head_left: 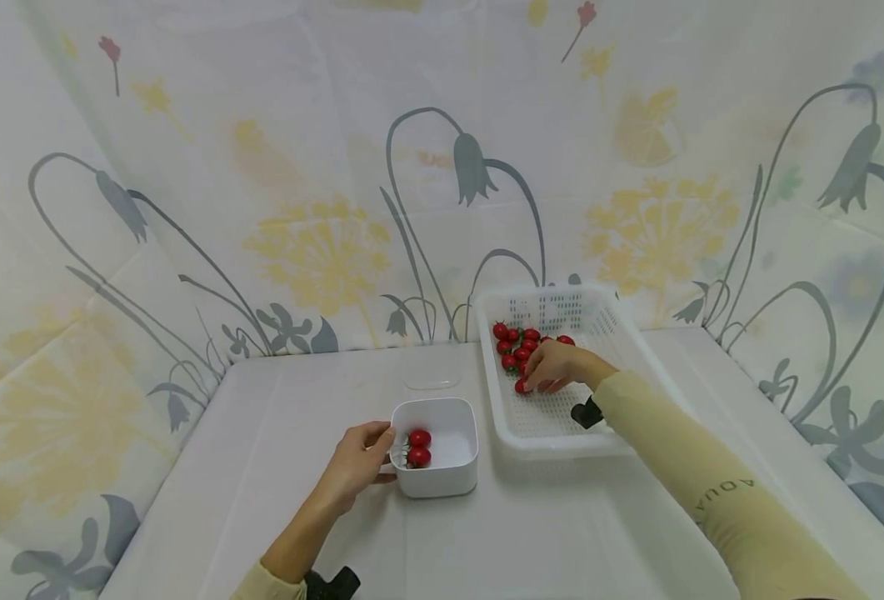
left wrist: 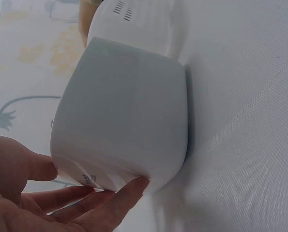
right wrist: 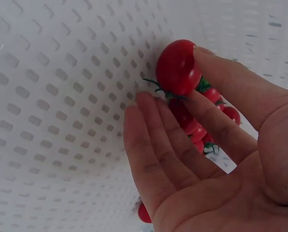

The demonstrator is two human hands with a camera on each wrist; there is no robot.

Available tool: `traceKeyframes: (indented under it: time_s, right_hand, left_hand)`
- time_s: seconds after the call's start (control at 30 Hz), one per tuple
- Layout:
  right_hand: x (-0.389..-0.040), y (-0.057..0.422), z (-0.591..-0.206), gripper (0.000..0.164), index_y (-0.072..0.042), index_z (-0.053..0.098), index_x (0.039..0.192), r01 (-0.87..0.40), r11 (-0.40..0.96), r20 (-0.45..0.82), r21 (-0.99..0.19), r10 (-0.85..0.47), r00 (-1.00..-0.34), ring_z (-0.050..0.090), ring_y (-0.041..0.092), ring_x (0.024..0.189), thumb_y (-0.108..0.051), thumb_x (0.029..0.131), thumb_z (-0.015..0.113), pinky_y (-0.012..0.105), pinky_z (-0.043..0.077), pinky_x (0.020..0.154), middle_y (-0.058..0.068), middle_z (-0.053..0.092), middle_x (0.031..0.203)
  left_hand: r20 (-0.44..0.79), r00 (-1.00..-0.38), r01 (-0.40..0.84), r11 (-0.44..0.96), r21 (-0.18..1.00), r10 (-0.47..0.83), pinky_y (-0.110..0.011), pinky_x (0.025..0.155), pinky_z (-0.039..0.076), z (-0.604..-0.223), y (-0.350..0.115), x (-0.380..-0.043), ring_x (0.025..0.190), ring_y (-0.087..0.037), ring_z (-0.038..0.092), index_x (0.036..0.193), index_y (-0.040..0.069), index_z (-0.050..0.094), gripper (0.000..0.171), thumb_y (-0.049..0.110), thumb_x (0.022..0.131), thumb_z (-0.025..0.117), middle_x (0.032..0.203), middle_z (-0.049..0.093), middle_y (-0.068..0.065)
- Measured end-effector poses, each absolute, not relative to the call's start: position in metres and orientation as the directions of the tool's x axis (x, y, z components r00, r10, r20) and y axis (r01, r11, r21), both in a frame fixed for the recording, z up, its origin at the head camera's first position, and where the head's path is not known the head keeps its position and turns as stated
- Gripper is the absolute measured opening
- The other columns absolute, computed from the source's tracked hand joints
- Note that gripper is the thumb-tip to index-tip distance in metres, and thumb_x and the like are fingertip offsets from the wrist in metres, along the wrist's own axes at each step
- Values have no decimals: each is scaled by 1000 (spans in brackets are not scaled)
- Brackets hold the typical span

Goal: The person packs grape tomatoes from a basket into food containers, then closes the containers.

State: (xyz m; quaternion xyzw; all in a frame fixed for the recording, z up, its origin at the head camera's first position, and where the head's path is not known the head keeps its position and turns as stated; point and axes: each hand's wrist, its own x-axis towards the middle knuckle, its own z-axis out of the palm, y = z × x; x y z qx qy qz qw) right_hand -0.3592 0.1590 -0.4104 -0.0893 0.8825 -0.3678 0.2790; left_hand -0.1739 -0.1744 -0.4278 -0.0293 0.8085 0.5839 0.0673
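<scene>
First, from the head view: pinching a red tomato (head_left: pixel 521 386) at the fingertips of the right hand (head_left: pixel 561 367), inside a white basket (head_left: pixel 561 446) with perforated walls. Close beyond that grip, toward the basket's far left corner, onto a cluster of loose tomatoes (head_left: pixel 524 354). Holding a white container (head_left: pixel 442 483) by its left side with the left hand (head_left: pixel 359 457), nearer the body and well left of the right-hand grip. Just inside the wall from the left thumb, down to two tomatoes (head_left: pixel 419 457). Beyond the container, to a faint clear piece (head_left: pixel 432 379) lying flat. Under both, across a white table (head_left: pixel 262 425); behind, up a pale backdrop (head_left: pixel 322 125) printed with grey bellflowers and yellow blooms. Back from the right grip, along a pale yellow sleeve (head_left: pixel 711 492) with dark lettering.

Next, from the left wrist: gripping the container with thumb by the rim and fingertips against the side wall, spread well apart across it. Beside the fingers, over small dark print, too blurred to read. Beneath, onto the table's woven cover with a long crease.

Lastly, from the right wrist: pinching the tomato between thumb and forefinger, parted only by its thickness, with the other fingers extended alongside. Near the fingertips, against a green stem; behind the forefinger, onto more tomatoes; all around, over slotted basket plastic.
</scene>
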Motion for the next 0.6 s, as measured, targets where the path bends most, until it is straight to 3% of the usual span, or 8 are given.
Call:
traceKeyframes:
  time_s: [0.2,0.6]
  right_hand:
    - [-359,155,-414,15,5,72,97,9,705,-413,-709,-405,-816,70,13,77,-6,88,78,33,64,78,11,77,89]
    - [-358,153,-415,19,7,73,104,92,638,-452,-764,-428,-783,72,16,82,-6,91,76,37,63,86,10,76,95]
  left_hand:
    - [-141,-989,-122,318,940,36,-45,78,64,-427,-174,-174,108,-40,68,140,-12,50,44,18,108,49,138,55,-32]
    - [-138,-990,-120,309,944,36,-47,80,64,-427,-175,-173,111,-42,67,140,-12,50,44,18,108,50,138,55,-32]
